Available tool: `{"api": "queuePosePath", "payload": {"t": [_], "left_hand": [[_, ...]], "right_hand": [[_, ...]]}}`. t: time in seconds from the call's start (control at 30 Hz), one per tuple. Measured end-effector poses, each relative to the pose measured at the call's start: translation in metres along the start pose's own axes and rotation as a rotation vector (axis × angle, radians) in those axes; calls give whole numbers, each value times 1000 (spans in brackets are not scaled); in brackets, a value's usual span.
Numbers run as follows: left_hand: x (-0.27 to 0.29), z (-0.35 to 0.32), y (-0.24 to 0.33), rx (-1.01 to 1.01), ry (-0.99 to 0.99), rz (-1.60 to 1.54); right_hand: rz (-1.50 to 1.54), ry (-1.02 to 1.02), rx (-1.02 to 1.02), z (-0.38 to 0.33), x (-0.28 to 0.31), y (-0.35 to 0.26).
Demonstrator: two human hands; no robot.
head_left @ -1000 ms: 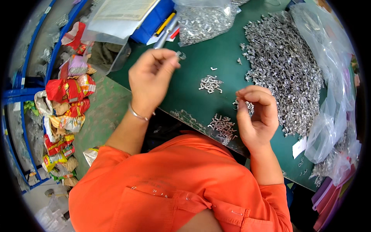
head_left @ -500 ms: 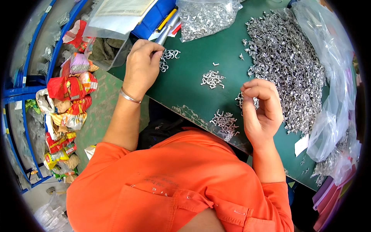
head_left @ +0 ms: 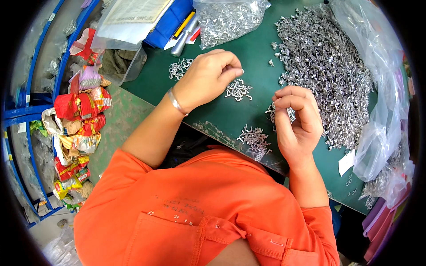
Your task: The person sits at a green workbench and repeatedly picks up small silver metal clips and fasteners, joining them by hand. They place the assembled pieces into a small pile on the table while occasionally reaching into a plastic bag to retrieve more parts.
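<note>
My left hand [head_left: 207, 80] is closed in a pinch, its thumb and forefinger meeting on a small bent metal piece [head_left: 242, 71], of which only a bright tip shows. Just below those fingertips lies a small pile of hooked metal pieces [head_left: 238, 90]. Another little pile of curved pieces [head_left: 177, 69] is partly covered by the same hand. Curled, with thumb and fingers close together, my right hand [head_left: 301, 122] hangs over a pile of small metal pieces [head_left: 270, 111]; what it holds, if anything, is hidden. Nearer me sits a further pile of pinkish-silver pieces [head_left: 254, 139].
A broad heap of small metal parts [head_left: 324, 75] covers the right of the green table [head_left: 208, 113], beside clear plastic bags [head_left: 377, 102]. At the back are a bag of parts [head_left: 228, 20], a metal-handled tool [head_left: 181, 44] and a blue bin [head_left: 168, 24]. Blue shelving [head_left: 33, 106] stands left.
My left hand has moved right, from the curved-piece pile to the lone piece by the middle pile. My right hand stays nearly in place. The whole view has shifted slightly.
</note>
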State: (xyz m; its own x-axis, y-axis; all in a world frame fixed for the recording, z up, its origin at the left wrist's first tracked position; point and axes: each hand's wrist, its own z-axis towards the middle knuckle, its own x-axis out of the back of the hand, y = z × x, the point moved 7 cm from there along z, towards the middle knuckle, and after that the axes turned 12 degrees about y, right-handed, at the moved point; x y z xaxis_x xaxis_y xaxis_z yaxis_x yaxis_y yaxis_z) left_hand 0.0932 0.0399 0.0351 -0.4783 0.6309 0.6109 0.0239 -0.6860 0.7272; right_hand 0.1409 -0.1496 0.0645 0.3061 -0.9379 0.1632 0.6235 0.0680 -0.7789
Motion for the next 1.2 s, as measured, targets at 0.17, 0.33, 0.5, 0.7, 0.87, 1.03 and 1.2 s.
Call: {"api": "queuePosePath", "payload": {"t": [0.17, 0.33, 0.5, 0.7, 0.87, 1.03, 1.2], "left_hand": [[-4, -21, 5, -84, -88, 90], [-3, -23, 2, 58, -83, -46], [3, -26, 3, 169, -26, -112], [2, -24, 7, 15, -17, -79], [0, -24, 1, 260, -59, -158], [1, -24, 8, 174, -64, -137], [-9, -28, -10, 327, -65, -340]], "right_hand": [[-9, -24, -9, 0, -2, 0], [-13, -33, -19, 0, -2, 2], [-16, -51, 11, 0, -5, 1], [-36, -74, 14, -1, -6, 2], [-59, -80, 30, -1, -6, 2], [-67, -109, 11, -2, -10, 4], [-75, -149, 28, -2, -13, 5]]}}
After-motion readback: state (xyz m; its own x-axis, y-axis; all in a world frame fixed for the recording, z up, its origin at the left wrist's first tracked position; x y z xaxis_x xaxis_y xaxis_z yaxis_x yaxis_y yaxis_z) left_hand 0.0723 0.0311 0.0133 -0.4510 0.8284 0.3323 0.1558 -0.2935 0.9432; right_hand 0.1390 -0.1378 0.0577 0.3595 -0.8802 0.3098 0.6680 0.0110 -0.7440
